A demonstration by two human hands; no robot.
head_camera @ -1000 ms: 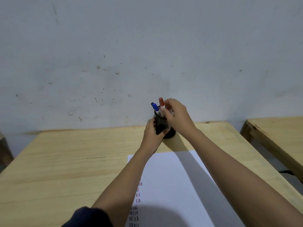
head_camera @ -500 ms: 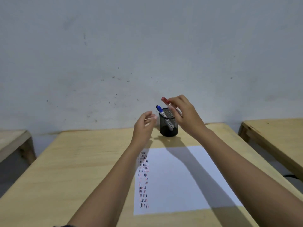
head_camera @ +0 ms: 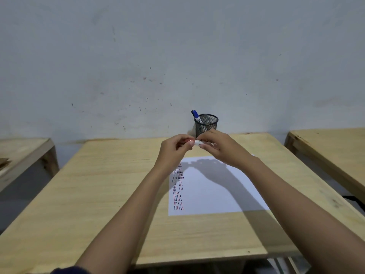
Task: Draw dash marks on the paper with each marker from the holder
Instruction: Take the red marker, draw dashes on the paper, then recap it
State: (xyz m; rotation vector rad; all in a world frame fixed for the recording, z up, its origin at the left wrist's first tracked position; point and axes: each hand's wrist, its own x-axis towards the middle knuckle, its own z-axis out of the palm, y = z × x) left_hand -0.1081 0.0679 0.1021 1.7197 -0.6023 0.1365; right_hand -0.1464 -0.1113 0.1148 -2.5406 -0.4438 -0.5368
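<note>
Where the view begins, at the bottom edge, two bare forearms reaching forward over a pale wooden surface (head_camera: 98,194). Under and between them, flat on that surface, a white paper (head_camera: 213,190) with columns of short black and red dashes (head_camera: 178,186) down its left edge. Above the paper's far end, held in the air, left hand (head_camera: 173,150) and right hand (head_camera: 219,149) meeting, fingers of both closed on one marker (head_camera: 199,142) lying level between them: white barrel in the right hand, red end inside the left. Just behind the hands, near the surface's far edge, a black mesh holder (head_camera: 206,124), upright, with a blue marker (head_camera: 196,116) leaning out to the left. Beyond, a scuffed grey wall (head_camera: 177,56).
</note>
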